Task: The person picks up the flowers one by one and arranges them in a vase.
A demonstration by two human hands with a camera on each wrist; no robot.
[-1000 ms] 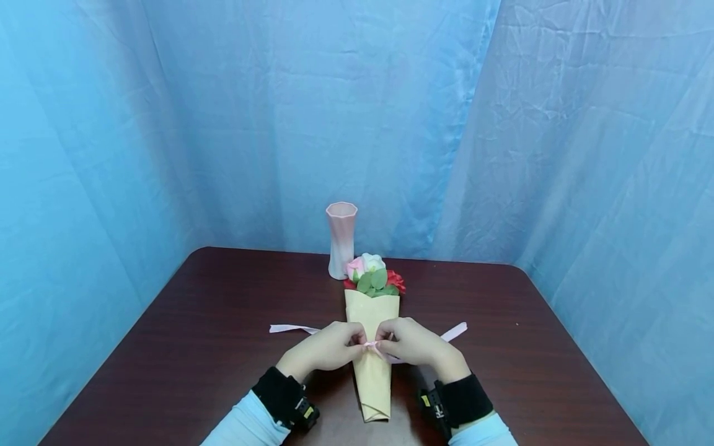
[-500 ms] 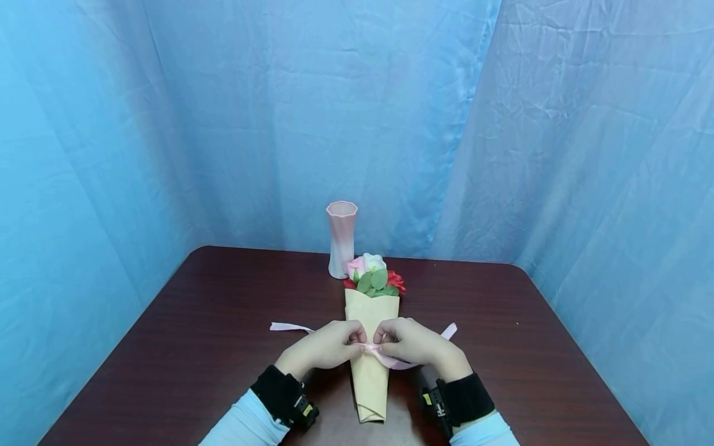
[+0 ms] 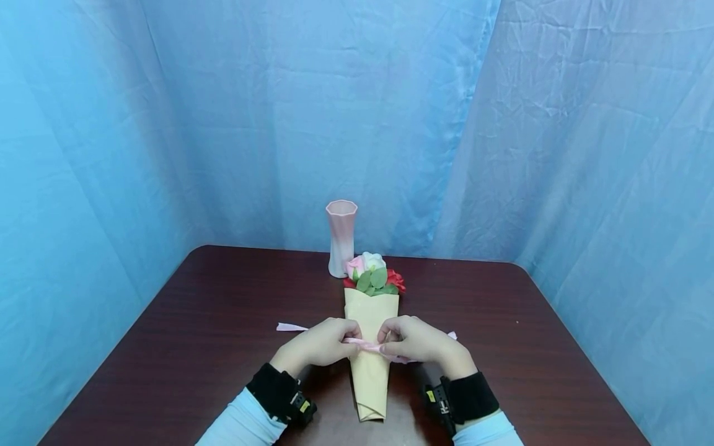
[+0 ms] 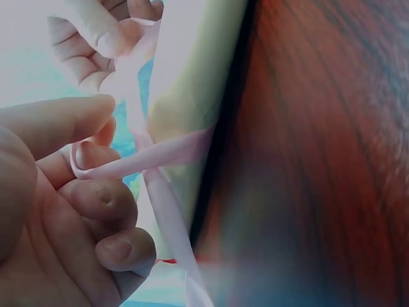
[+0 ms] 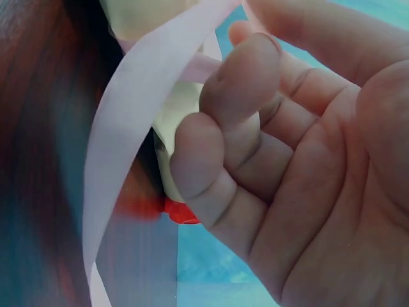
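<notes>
A bouquet in cream wrapping paper (image 3: 370,387) lies on the table, its pink rose (image 3: 355,266), white rose (image 3: 374,261), red flowers (image 3: 395,281) and green leaves (image 3: 365,282) at the far end. A pale pink ribbon (image 3: 369,347) crosses the paper's middle. My left hand (image 3: 323,342) holds the ribbon at the left; in the left wrist view, a strand (image 4: 172,152) bends round a curled finger. My right hand (image 3: 417,341) pinches the ribbon on the right side, and a long tail (image 5: 124,105) hangs from it in the right wrist view.
A pink-and-white vase (image 3: 341,238) stands upright behind the bouquet, just left of the roses. The dark brown table (image 3: 223,334) stretches to both sides. Blue curtains (image 3: 346,124) enclose the back and sides.
My hands have drawn slightly apart, the left one shifting a little left. The ribbon's left end has slid inward, and less of its right end shows past my right wrist.
</notes>
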